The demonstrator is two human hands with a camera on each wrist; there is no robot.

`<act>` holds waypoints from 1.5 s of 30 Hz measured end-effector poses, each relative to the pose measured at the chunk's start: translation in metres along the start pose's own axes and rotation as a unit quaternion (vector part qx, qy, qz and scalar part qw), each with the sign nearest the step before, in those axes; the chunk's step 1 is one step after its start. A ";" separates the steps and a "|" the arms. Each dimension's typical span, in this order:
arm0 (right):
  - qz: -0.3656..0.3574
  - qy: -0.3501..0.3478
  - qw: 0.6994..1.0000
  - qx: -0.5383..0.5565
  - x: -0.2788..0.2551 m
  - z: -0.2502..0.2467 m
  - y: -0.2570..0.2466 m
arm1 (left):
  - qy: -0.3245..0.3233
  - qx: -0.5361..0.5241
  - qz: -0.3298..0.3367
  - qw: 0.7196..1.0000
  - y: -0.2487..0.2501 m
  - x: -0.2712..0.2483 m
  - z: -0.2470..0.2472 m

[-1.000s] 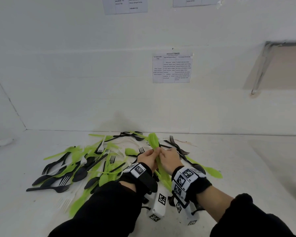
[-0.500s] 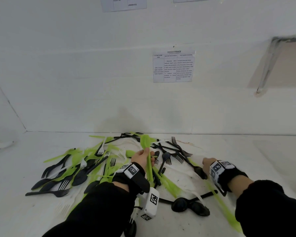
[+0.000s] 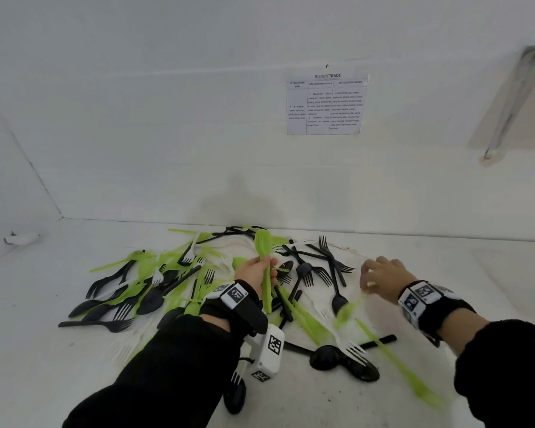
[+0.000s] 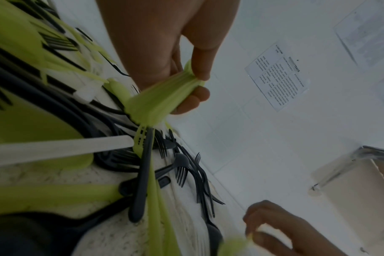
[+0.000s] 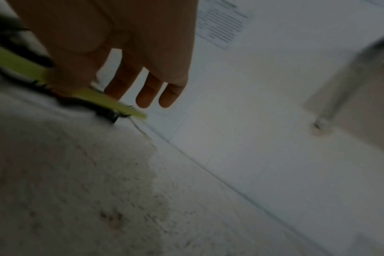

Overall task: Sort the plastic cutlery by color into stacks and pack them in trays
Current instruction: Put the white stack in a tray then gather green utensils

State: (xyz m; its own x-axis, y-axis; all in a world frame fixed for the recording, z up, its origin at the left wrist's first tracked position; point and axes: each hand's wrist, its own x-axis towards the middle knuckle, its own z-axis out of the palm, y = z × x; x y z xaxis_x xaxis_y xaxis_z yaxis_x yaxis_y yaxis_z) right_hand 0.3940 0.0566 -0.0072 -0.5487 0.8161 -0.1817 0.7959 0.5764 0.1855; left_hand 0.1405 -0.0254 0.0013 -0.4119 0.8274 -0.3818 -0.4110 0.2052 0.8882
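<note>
Black, green and white plastic cutlery (image 3: 167,282) lies mixed in a heap on the white table (image 3: 445,273). My left hand (image 3: 267,267) grips a stack of green cutlery (image 3: 263,248) upright above the heap. In the left wrist view its thumb and fingers (image 4: 200,83) pinch the bundled green handles (image 4: 160,98). To the right, my right hand (image 3: 366,284) pinches one green piece (image 3: 346,308), blurred and hanging down to the left. In the right wrist view my right hand (image 5: 77,86) holds the green handle (image 5: 112,102) between thumb and forefinger, the other fingers straight.
Black forks (image 3: 325,267) lie between the hands. Black spoons (image 3: 331,358) and a green knife (image 3: 399,369) lie near the front. A printed sheet (image 3: 326,103) hangs on the white back wall, with a metal-framed opening (image 3: 507,103) at the right.
My right hand left the green stack, went to the table at the right, and now holds a green piece lifted off it. The left hand keeps the stack.
</note>
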 end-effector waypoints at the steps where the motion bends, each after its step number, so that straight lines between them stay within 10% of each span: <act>1: 0.026 0.018 0.999 0.038 0.000 -0.004 0.003 | 0.000 -0.002 0.008 1.000 0.000 -0.001 -0.001; 8: 0.084 0.177 0.870 0.453 -0.005 -0.045 -0.047 | -0.038 -0.040 0.032 0.998 -0.007 -0.023 -0.008; 12: 0.023 0.100 0.818 0.566 -0.005 -0.067 -0.121 | -0.058 -0.070 0.033 0.995 -0.005 -0.041 -0.008; 20: -0.041 0.131 0.924 0.358 0.008 -0.071 -0.208 | 0.022 -0.061 0.077 0.995 0.000 -0.041 -0.051; 31: -0.068 0.077 0.861 0.499 0.040 -0.096 -0.265 | -0.020 -0.022 0.075 0.997 0.039 -0.034 -0.120; 45: -0.032 0.028 0.938 0.344 0.069 -0.094 -0.295 | -0.033 0.072 -0.001 0.997 0.079 -0.015 -0.170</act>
State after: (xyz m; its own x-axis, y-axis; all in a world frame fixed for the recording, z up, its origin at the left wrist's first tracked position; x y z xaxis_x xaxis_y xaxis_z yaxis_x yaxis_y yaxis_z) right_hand 0.0971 -0.0527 0.0158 -0.5984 0.7927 -0.1165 0.7270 0.4762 -0.4947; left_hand -0.0240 -0.1105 0.0334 -0.3542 0.8587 -0.3703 -0.2890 0.2761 0.9166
